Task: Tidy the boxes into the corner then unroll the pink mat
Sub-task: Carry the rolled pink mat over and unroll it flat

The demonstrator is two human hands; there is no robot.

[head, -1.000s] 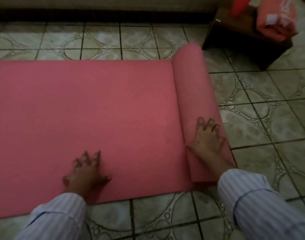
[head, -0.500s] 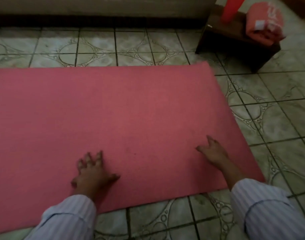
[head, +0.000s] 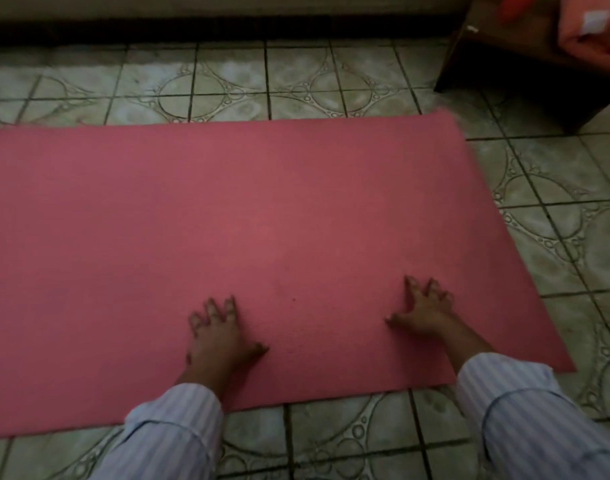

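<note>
Mat: pink mat (head: 248,216) flat on tiled floor (head: 556,237).
Hands: left hand (head: 220,337) and right hand (head: 424,310) pressed flat at 6 o'clock.

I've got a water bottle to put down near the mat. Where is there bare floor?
Bare tile runs between the pink mat and the far wall, and to the right of the mat's end. Crowded: the top right corner, with the dark wooden stool, and the near edge, under the left hand and right hand.

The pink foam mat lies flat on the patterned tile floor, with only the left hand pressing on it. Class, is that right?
Not quite. In the head view both the left hand and the right hand press, fingers spread, on the pink foam mat, flat on the patterned tile floor.
</note>
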